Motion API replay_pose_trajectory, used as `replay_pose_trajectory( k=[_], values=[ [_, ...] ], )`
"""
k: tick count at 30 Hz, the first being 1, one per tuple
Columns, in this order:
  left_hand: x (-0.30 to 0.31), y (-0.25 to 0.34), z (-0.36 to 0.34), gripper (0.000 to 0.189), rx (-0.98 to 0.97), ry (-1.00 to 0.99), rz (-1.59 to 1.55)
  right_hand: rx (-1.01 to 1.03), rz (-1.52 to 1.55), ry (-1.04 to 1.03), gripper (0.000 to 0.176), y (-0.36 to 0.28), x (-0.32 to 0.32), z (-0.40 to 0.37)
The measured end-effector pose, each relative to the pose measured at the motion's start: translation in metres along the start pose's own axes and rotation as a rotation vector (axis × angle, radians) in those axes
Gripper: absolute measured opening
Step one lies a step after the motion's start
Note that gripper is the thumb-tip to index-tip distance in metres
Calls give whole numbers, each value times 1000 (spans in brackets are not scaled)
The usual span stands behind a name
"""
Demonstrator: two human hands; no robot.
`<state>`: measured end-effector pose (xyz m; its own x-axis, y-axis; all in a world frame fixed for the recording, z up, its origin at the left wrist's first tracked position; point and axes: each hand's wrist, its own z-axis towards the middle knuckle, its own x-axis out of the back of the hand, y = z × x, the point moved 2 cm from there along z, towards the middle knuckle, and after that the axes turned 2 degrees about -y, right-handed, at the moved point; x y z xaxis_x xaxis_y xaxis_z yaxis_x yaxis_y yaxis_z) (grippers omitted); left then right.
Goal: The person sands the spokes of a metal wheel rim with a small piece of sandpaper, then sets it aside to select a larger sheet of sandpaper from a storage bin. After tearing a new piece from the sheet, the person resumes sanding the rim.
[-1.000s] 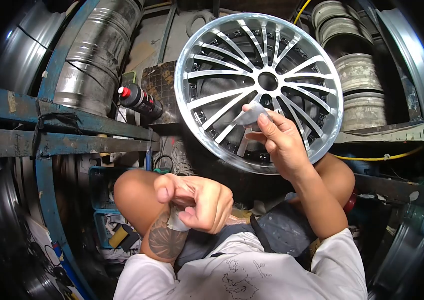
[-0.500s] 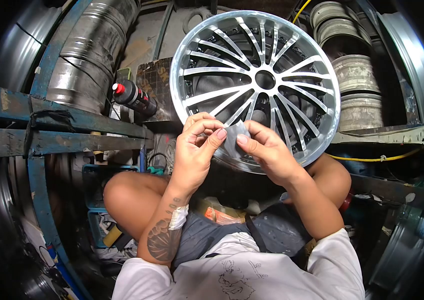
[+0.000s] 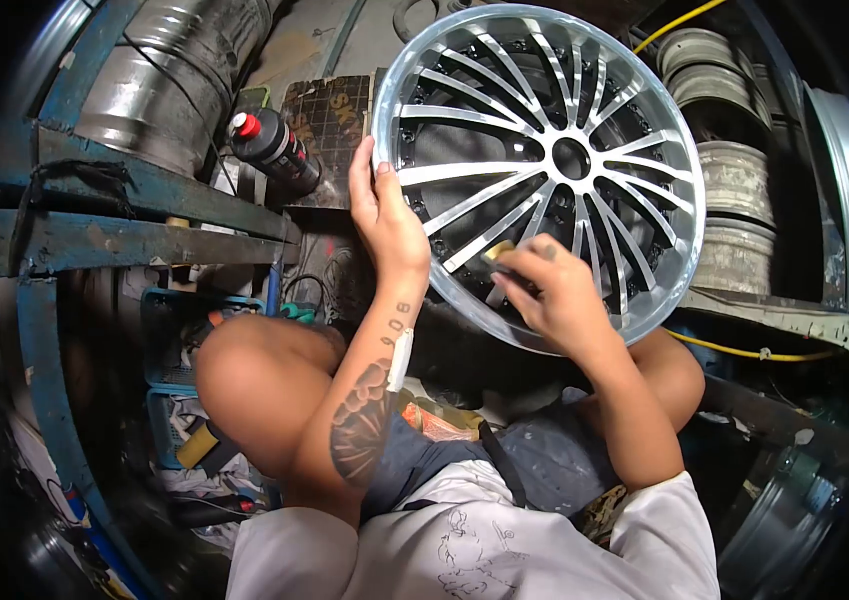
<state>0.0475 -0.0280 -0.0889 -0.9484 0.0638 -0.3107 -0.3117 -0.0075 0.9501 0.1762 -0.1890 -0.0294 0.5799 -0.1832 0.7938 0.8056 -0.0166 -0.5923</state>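
Note:
A silver and black wheel rim (image 3: 689, 165) with many thin spokes faces me above my knees. My left hand (image 3: 389, 225) lies against the rim's left outer edge, its fingers stretched upward. Over the lower spokes, my right hand (image 3: 552, 292) pinches a small, folded yellowish-grey piece (image 3: 497, 252), like a scrap of sandpaper. That piece is at the lower left spokes; blur hides whether it touches them.
A dark bottle with a red cap (image 3: 274, 150) stands to the left of the rim. Blue metal bars (image 3: 144, 250) run along the left. Stacked rims (image 3: 734, 215) are at the right, with a yellow hose (image 3: 744, 345) below. Blue baskets (image 3: 159, 400) sit lower left.
My hands have parted. The left moved up to the rim's edge, and the right moved rightward with the small piece. The rim appears further right and slightly higher in view.

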Motion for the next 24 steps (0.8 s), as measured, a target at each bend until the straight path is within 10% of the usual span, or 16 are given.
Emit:
replay_pose_trajectory(
  k=[10,24],
  values=[
    [-2,-4,4,44,64,33,104,286,-614,-354,32,-14,-20,26],
    [-1,-12,5,47,58,33,105,297,-556,-376,40,-10,-24,33]
  ],
)
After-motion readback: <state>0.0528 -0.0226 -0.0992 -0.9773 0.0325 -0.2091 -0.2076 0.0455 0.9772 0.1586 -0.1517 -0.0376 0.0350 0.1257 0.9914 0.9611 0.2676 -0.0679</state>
